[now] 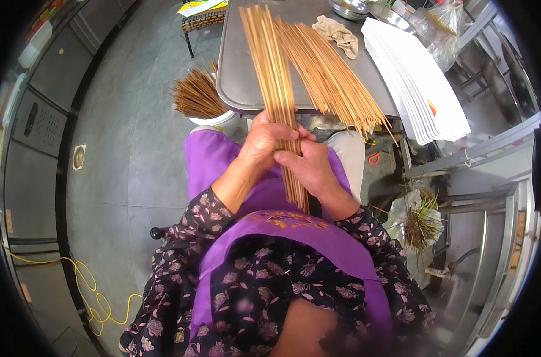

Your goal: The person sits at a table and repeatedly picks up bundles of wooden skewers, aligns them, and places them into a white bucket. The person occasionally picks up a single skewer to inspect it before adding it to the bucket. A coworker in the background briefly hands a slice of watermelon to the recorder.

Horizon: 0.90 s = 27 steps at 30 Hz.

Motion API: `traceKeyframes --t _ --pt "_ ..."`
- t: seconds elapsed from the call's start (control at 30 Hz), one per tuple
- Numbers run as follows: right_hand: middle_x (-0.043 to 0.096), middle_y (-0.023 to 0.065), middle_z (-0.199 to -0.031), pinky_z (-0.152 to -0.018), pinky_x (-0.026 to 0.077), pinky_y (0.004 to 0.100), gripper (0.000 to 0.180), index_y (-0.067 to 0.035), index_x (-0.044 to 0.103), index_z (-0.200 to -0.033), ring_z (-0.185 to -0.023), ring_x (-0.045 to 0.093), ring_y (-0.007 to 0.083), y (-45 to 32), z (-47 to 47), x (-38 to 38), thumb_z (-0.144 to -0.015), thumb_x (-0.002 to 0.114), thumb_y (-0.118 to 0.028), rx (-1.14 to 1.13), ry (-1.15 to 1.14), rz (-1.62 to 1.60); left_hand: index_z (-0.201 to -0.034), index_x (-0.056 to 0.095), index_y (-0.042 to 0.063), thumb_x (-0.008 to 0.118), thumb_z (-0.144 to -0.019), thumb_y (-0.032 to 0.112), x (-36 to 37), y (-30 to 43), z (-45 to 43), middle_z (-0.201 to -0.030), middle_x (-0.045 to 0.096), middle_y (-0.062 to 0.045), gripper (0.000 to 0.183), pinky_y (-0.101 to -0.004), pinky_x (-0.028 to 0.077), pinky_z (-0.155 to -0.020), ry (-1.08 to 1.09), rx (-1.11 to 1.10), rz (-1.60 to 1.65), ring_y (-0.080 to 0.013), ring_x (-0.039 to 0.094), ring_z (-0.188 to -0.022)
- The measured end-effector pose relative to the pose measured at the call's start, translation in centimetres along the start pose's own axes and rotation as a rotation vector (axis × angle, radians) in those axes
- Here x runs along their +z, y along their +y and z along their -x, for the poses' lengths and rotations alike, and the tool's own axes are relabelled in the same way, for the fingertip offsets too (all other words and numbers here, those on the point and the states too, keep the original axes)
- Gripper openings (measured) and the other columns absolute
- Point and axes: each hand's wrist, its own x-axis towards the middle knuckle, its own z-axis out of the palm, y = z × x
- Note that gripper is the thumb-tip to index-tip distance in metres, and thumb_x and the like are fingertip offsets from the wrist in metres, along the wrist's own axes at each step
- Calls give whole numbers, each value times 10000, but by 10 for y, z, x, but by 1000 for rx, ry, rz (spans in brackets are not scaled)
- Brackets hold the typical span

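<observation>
My left hand (267, 138) and my right hand (309, 167) are both closed around one bundle of long thin wooden sticks (270, 76). The bundle slants from my lap, over the purple apron, up above the near edge of the metal table (239, 91). My thumbs lie across its lower part, and the stick ends below my hands are slightly uneven. A second, wider spread of similar sticks (333, 73) rests on the table just right of the bundle, its near ends jutting past the edge. Beyond it lies a crumpled beige cloth (337, 35).
A stack of white trays or boxes (415, 80) overhangs the table's right side. Metal bowls (350, 8) stand at the far edge. Darker sticks fill a white bucket (212, 120) on the floor at left. Plant stalks (420, 218) in plastic lie low on the right; a yellow cable (103, 312) coils at lower left.
</observation>
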Motion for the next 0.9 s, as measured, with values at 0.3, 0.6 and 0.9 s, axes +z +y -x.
traceKeyframes --t 0.3,0.6,0.9 --pt "550 14 -578 -445 393 218 224 17 610 -765 -491 463 41 -16 4 -33 -817 630 -200 -21 96 -58 -1016 485 -1 525 -592 -83 -15 12 10 -706 549 -145 433 -445 478 -559 -28 63 93 -283 543 -558" --pt "545 53 -563 -376 403 206 137 35 577 -701 -410 489 96 -45 -44 -31 -777 619 -72 -7 -160 -426 -958 523 -29 578 -602 -37 3 12 19 -752 569 -144 360 -395 534 -564 -106 51 -72 -268 589 -576" --pt "558 47 -585 -371 387 199 120 19 595 -719 -433 490 80 -28 -46 -39 -769 615 -89 29 -98 -621 -966 529 -46 593 -601 -11 -8 0 16 -798 571 -136 372 -339 532 -586 -59 63 -96 -241 590 -691"
